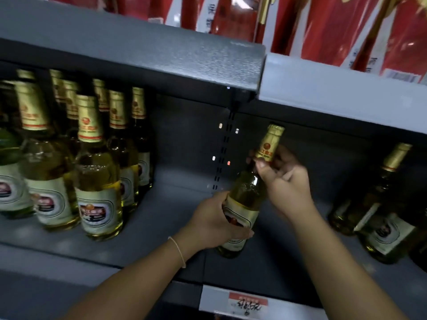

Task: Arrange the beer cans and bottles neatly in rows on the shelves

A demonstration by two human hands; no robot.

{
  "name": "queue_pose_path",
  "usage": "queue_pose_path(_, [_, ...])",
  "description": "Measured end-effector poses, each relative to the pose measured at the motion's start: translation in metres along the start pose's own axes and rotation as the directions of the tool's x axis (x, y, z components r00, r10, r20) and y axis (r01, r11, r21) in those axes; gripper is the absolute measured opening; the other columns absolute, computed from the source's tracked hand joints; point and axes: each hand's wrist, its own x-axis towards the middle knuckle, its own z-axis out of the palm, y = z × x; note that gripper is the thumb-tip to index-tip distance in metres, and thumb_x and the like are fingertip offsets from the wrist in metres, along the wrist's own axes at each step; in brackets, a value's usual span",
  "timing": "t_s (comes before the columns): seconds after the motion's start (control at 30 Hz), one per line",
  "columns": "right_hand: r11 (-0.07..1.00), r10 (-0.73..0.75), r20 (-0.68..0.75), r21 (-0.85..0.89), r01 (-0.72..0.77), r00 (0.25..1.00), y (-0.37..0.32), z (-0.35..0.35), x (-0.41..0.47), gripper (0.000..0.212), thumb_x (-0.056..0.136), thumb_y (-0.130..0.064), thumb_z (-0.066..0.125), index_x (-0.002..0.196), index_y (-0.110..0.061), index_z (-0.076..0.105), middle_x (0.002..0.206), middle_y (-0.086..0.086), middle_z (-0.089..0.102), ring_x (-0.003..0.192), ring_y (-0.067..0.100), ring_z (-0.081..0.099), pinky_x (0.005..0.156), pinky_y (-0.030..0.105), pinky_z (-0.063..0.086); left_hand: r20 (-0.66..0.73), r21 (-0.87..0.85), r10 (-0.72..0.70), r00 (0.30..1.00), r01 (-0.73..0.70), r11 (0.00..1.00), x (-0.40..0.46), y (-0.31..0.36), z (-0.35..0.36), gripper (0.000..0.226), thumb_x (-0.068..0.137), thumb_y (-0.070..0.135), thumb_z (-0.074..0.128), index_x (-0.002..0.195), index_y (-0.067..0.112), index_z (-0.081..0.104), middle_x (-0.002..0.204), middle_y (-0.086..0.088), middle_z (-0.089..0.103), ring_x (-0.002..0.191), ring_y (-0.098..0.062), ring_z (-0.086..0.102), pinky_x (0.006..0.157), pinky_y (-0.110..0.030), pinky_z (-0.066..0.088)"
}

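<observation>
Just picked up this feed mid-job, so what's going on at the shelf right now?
A person is holding one clear glass beer bottle with a gold foil neck in both hands: the left hand grips its labelled body, the right hand holds the neck. It sits tilted over the bare middle of the grey metal shelf. A cluster of matching bottles stands to the left, and a few more to the right.

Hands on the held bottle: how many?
2. The left hand grips the held bottle round its label; the right hand pinches its gold-foil neck.
</observation>
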Motion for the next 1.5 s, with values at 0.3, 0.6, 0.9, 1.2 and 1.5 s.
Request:
queue_pose_path(0.3, [0.993,0.121,0.249,-0.033,-0.117,0.961,0.023,0.042,-0.013,0.040,0.080,-0.009,0.073,0.118,-0.016,0.061,0.103,-0.002,0.075,0.097,0.007,0.071,0.075,0.017,0.055,-0.263,-0.021,-0.003,0.965,-0.003,1.000,-0.015,-0.027,-0.049,0.057,0.054,0.031,0.092,0.101,0.032,0.061,0.088,0.017,0.071,0.080,0.007,0.065,0.071,-0.012,0.053])
queue_pose_path(0.6, [0.985,0.155,0.236,-0.111,-0.132,0.959,0.044,0.095,-0.004,0.044,0.073,-0.004,0.084,0.109,-0.018,0.064,0.098,-0.002,0.076,0.092,0.012,0.073,0.074,0.025,0.059,-0.362,0.049,-0.010,0.932,0.030,0.998,-0.002,-0.046,-0.079,0.058,0.055,0.034,0.091,0.104,0.031,0.059,0.085,0.016,0.069,0.076,0.008,0.063,0.067,-0.012,0.052])
queue_pose_path(0.9, [0.959,0.109,0.203,-0.278,-0.049,0.973,0.067,0.132,0.023,0.030,0.076,-0.024,0.085,0.098,-0.032,0.066,0.096,-0.009,0.076,0.092,0.006,0.072,0.087,0.041,0.059,-0.428,-0.021,-0.070,0.901,0.068,0.997,0.015,-0.061,-0.098,0.059,0.063,0.031,0.086,0.113,0.027,0.054,0.095,0.012,0.066,0.085,0.000,0.062,0.070,-0.008,0.046])
queue_pose_path(1.2, [0.929,0.137,0.179,-0.363,-0.064,0.974,0.080,0.157,0.051,0.035,0.081,-0.040,0.078,0.106,-0.040,0.054,0.106,-0.011,0.070,0.101,0.009,0.066,0.090,0.032,0.055,-0.424,0.065,-0.201,0.883,0.251,0.966,0.019,-0.091,-0.092,0.050,0.076,0.014,0.065,0.124,0.018,0.049,0.117,-0.003,0.060,0.113,-0.021,0.057,0.099,-0.037,0.048])
queue_pose_path(1.5, [0.882,0.123,0.161,-0.471,-0.033,0.979,0.087,0.164,0.068,0.060,0.085,-0.042,0.073,0.137,-0.022,0.049,0.125,-0.002,0.061,0.111,0.012,0.057,0.089,0.023,0.043,-0.352,0.023,-0.215,0.911,0.238,0.971,0.022,-0.097,-0.092,0.077,0.075,0.010,0.059,0.147,0.018,0.033,0.144,-0.005,0.044,0.135,-0.019,0.039,0.114,-0.035,0.034])
